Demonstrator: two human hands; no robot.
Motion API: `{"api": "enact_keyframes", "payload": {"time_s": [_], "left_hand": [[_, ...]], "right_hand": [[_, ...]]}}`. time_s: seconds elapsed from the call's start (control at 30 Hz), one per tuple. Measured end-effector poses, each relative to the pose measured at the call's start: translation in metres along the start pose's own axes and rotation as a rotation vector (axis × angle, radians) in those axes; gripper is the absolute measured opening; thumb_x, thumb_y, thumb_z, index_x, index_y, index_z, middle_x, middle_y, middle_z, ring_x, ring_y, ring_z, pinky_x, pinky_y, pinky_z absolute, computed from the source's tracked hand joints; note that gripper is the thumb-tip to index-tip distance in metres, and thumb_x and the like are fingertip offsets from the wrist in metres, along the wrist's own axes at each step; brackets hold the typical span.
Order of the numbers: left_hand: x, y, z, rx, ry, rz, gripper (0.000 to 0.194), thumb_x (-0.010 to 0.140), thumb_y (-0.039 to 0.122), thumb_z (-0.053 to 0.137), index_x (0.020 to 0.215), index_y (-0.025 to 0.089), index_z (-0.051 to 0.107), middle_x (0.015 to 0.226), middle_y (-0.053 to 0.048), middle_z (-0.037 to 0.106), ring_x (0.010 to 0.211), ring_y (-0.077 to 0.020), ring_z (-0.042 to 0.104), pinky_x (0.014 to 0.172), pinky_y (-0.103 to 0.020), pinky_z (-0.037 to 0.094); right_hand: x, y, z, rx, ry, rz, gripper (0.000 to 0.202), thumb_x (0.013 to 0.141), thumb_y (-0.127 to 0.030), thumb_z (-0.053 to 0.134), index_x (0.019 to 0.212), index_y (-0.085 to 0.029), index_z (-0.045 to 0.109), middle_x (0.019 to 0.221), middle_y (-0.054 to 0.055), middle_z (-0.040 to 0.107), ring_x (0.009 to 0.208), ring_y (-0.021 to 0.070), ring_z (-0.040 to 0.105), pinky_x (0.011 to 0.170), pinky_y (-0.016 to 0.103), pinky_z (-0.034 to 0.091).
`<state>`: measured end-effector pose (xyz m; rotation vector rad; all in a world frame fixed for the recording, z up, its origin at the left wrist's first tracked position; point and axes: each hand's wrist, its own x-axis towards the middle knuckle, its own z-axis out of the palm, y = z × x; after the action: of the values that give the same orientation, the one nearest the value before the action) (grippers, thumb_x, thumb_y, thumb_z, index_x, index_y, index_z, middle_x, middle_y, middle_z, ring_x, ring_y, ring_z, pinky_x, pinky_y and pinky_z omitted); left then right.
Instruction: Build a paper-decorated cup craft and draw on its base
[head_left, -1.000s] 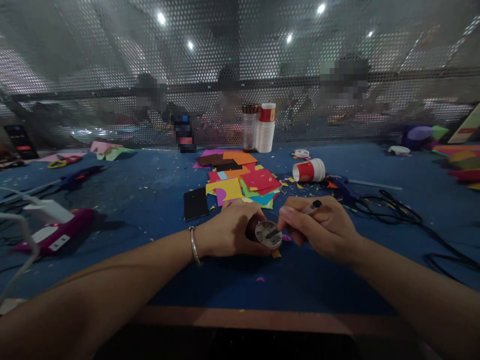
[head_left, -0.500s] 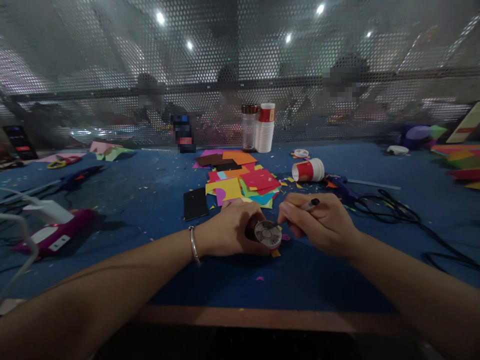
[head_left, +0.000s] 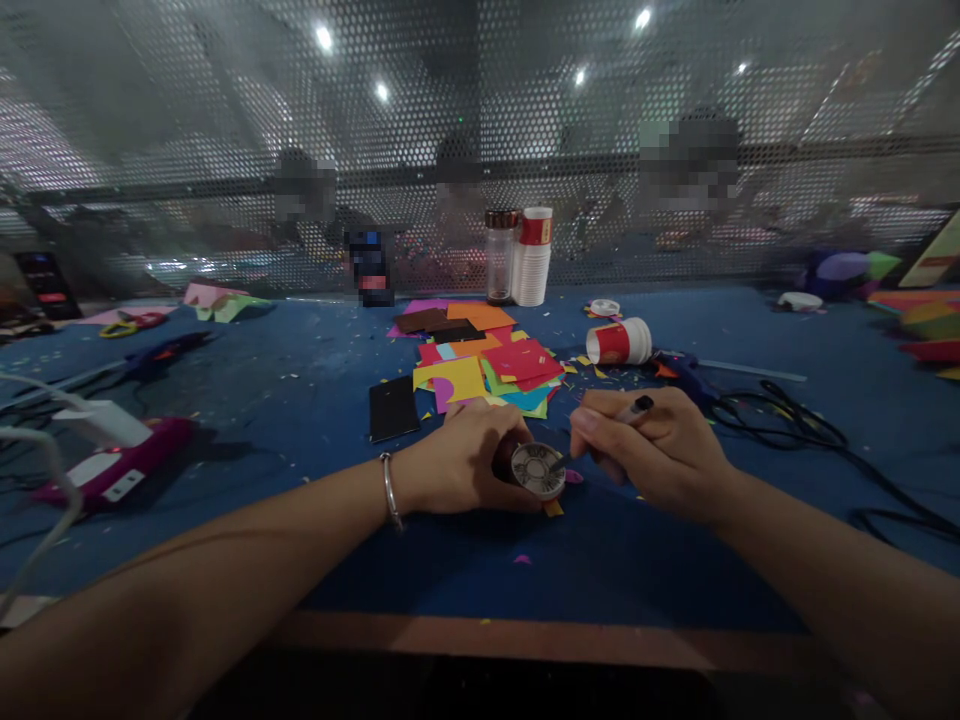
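Observation:
My left hand [head_left: 476,458], with a silver bangle at the wrist, is wrapped round a small round object [head_left: 538,471] whose pale top faces up and bears dark marks in a ring. A dark pen [head_left: 637,409] is pinched in my right hand [head_left: 651,445], its tip at the right side of that top. Coloured paper sheets [head_left: 457,380] lie in a loose pile just beyond my left hand. Left of them is a black sheet [head_left: 394,408].
Beyond the hands a paper cup [head_left: 619,342] lies on its side. Stacked cups [head_left: 534,258] and a clear bottle [head_left: 500,258] stand at the mesh. A purple power strip [head_left: 146,465] is at left, black cables [head_left: 795,425] at right.
My right hand has shifted slightly right with the pen, and the tip now sits nearer the right rim of the round top. More dark marks show at its upper edge. My left hand keeps its hold.

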<state>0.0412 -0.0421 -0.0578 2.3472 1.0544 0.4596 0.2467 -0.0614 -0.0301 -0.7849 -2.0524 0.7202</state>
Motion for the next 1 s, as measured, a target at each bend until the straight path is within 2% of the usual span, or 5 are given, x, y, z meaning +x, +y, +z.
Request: {"api": "enact_keyframes", "payload": {"time_s": [0.17, 0.4, 0.57, 1.0], "left_hand": [[0.000, 0.000, 0.000, -0.002, -0.012, -0.018, 0.043, 0.068, 0.048, 0.081, 0.092, 0.018, 0.061, 0.085, -0.003, 0.067, 0.077, -0.0197, 0.057, 0.066, -0.032, 0.037], [0.000, -0.001, 0.001, 0.010, -0.008, 0.000, 0.044, 0.068, 0.049, 0.082, 0.091, 0.018, 0.061, 0.085, -0.004, 0.067, 0.076, -0.0195, 0.056, 0.066, -0.033, 0.037], [0.001, -0.001, 0.000, -0.026, -0.005, 0.018, 0.038, 0.069, 0.045, 0.082, 0.085, 0.019, 0.060, 0.078, -0.001, 0.065, 0.069, -0.0163, 0.054, 0.062, -0.030, 0.037], [0.001, 0.000, 0.000, -0.040, 0.006, -0.008, 0.042, 0.065, 0.045, 0.084, 0.086, 0.018, 0.062, 0.080, -0.002, 0.066, 0.069, -0.0165, 0.056, 0.060, -0.030, 0.039]], "right_hand": [[0.000, -0.002, 0.002, 0.056, -0.001, 0.021, 0.034, 0.091, -0.018, 0.051, 0.058, -0.018, 0.061, 0.045, -0.006, 0.047, 0.037, 0.0055, 0.041, 0.036, 0.020, 0.028], [-0.002, 0.005, 0.008, 0.157, -0.009, 0.043, 0.032, 0.093, -0.019, 0.051, 0.064, -0.015, 0.064, 0.046, -0.005, 0.049, 0.039, 0.0046, 0.045, 0.036, 0.018, 0.030], [-0.002, 0.009, 0.009, 0.137, 0.008, 0.048, 0.032, 0.094, -0.023, 0.051, 0.066, -0.014, 0.065, 0.045, -0.004, 0.053, 0.040, 0.0057, 0.049, 0.038, 0.017, 0.034], [0.001, 0.012, 0.004, -0.012, 0.004, -0.028, 0.032, 0.096, -0.022, 0.049, 0.068, -0.015, 0.065, 0.049, -0.005, 0.051, 0.043, 0.0057, 0.047, 0.042, 0.019, 0.036]]}}
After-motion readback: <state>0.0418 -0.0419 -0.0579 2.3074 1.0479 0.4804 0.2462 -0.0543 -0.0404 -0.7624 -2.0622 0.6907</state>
